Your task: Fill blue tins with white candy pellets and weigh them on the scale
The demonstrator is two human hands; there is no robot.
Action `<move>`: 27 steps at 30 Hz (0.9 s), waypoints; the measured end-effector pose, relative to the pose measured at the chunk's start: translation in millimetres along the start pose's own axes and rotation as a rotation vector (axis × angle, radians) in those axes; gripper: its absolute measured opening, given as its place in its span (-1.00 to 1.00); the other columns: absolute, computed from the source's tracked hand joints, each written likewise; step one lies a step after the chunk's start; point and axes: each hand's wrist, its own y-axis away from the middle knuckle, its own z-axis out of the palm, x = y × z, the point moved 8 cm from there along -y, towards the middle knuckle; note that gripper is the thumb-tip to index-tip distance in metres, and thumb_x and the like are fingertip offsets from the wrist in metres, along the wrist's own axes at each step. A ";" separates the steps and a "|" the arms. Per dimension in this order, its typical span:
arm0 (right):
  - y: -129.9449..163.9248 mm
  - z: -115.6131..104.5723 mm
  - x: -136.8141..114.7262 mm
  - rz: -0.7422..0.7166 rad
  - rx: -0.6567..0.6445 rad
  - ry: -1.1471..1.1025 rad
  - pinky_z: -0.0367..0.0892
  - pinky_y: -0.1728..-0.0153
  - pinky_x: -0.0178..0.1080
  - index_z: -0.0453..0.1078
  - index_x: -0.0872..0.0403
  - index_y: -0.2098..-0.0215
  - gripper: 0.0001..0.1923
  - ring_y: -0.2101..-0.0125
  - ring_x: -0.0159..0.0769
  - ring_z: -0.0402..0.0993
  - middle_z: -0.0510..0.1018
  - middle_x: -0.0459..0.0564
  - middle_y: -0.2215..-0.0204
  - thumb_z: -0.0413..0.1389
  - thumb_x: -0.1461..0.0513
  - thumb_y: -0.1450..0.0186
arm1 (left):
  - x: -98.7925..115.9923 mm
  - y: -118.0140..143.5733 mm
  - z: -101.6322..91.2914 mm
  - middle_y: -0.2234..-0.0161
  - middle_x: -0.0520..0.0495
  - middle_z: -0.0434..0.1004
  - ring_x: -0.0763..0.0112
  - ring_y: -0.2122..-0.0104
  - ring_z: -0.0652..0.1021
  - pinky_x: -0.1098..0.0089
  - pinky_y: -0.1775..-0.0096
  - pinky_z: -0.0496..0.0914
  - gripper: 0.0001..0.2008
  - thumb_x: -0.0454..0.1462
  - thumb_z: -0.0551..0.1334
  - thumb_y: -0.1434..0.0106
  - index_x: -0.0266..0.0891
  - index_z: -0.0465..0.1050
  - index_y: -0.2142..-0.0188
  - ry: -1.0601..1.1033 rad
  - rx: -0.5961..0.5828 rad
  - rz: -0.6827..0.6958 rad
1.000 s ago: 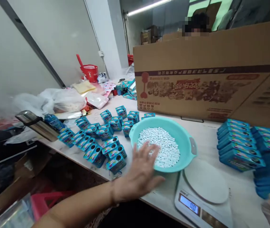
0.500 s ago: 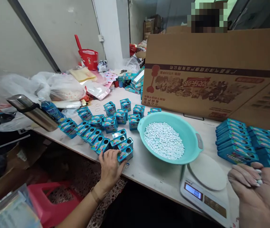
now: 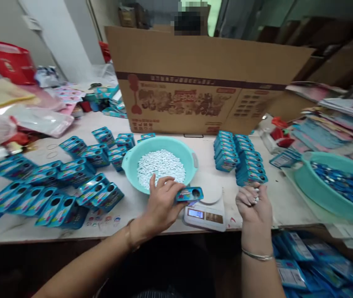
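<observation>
A small blue tin (image 3: 189,194) is gripped in the left hand (image 3: 160,203), fingers closed round its left end, its round hole facing up; it is held just above the digital scale (image 3: 206,213), over the scale's 10 o'clock corner. The right hand (image 3: 254,205) is cupped at 3 o'clock of the scale, fingers curled over a few white tablets (image 3: 256,194); a bangle (image 3: 258,256) is worn on that wrist. A teal basin (image 3: 129,163) filled with white tablets is set at 11 o'clock of the scale, touching the left hand's fingertips. Loose blue tins (image 3: 67,198) are spread at 9 o'clock of the basin. Stacked blue tins (image 3: 241,159) are seen at 1 o'clock of the scale. A cardboard box (image 3: 201,66) is stood at 12 o'clock behind the basin. A second teal basin (image 3: 306,182) holding dark blue pieces is placed at 3 o'clock, well apart from the hands. The white table (image 3: 139,211) bears all of it.
</observation>
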 end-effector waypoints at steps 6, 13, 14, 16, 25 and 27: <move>3.3 -26.9 -28.3 -0.054 -0.052 0.007 0.04 0.75 -0.50 0.30 0.06 0.42 -0.78 0.75 -0.57 0.11 0.20 -0.31 0.71 0.24 0.16 -0.26 | 30.8 -78.6 103.5 0.10 -0.15 0.57 0.05 -0.13 0.36 -0.32 -0.24 -0.20 -0.74 -0.27 0.26 -0.25 -0.20 0.38 0.05 -0.081 -0.325 0.049; 1.5 -36.2 -30.5 -0.033 0.008 -0.025 0.05 0.76 -0.49 0.31 0.07 0.42 -0.78 0.75 -0.56 0.10 0.17 -0.31 0.72 0.20 0.16 -0.30 | 33.0 -82.6 96.4 -0.37 -0.38 -0.06 -0.16 -0.36 -0.07 -0.35 -0.22 -0.19 -0.11 -0.30 0.33 -0.17 -0.30 -0.17 -0.35 -0.223 -0.296 0.086; 0.4 -36.0 -28.8 -0.034 0.020 -0.030 0.05 0.76 -0.49 0.30 0.07 0.43 -0.78 0.76 -0.56 0.09 0.17 -0.31 0.72 0.19 0.16 -0.31 | 30.1 -79.5 89.4 -0.38 -0.38 -0.10 -0.17 -0.36 -0.10 -0.36 -0.22 -0.18 -0.09 -0.29 0.32 -0.18 -0.28 -0.22 -0.36 -0.228 -0.274 0.077; -2.1 -33.5 -25.2 -0.039 0.027 -0.025 0.03 0.76 -0.50 0.29 0.06 0.43 -0.77 0.76 -0.57 0.08 0.14 -0.32 0.72 0.18 0.16 -0.31 | 22.4 -72.9 76.3 -0.37 -0.41 -0.07 -0.18 -0.36 -0.10 -0.38 -0.21 -0.18 -0.10 -0.27 0.29 -0.20 -0.28 -0.24 -0.36 -0.230 -0.235 0.051; -9.6 -10.3 -10.1 -0.024 0.052 0.028 0.01 0.77 -0.51 0.30 0.07 0.43 -0.74 0.77 -0.58 0.06 0.15 -0.31 0.72 0.12 0.11 -0.35 | 5.6 -64.6 60.7 -0.30 -0.43 0.10 -0.24 -0.34 -0.04 -0.44 -0.18 -0.18 -0.20 -0.22 0.33 -0.19 -0.30 -0.02 -0.32 -0.191 -0.197 -0.005; -12.2 -3.4 -6.7 -0.005 0.057 0.039 0.00 0.77 -0.51 0.29 0.07 0.44 -0.72 0.78 -0.58 0.05 0.13 -0.31 0.73 0.11 0.10 -0.36 | 9.9 -66.9 64.5 -0.30 -0.42 0.11 -0.25 -0.34 -0.04 -0.44 -0.18 -0.18 -0.22 -0.21 0.33 -0.20 -0.31 0.00 -0.30 -0.174 -0.209 0.010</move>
